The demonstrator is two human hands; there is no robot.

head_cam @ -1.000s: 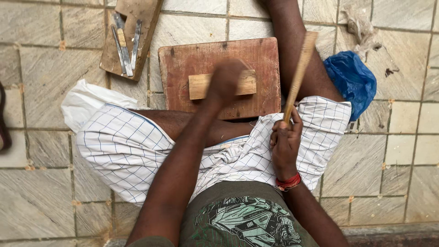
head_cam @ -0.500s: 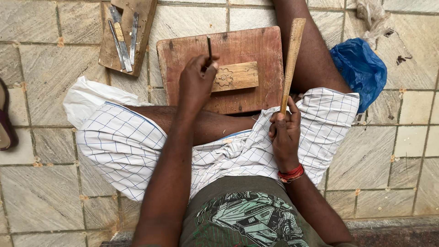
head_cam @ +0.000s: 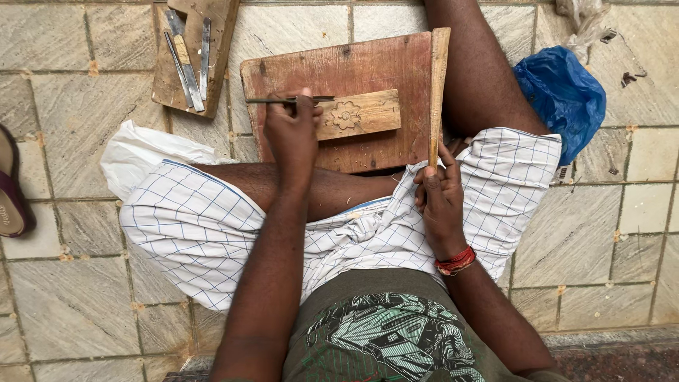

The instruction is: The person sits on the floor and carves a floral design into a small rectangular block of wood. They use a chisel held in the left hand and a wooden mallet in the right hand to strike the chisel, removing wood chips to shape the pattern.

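The left hand is closed around a thin metal chisel, which lies nearly level with its tip toward the left edge of the reddish wooden work board. Just right of that hand, touching its fingers, a small pale wooden block with a carved flower rests near the middle of the board. The right hand is wrapped around the lower end of a long wooden stick, which stands upright along the board's right edge. The board lies on the tiled floor against the person's folded legs, which are draped in a white checked cloth. Beyond the board's left corner, a smaller wooden plank carries several more chisels. A blue plastic bag lies on the floor to the right.
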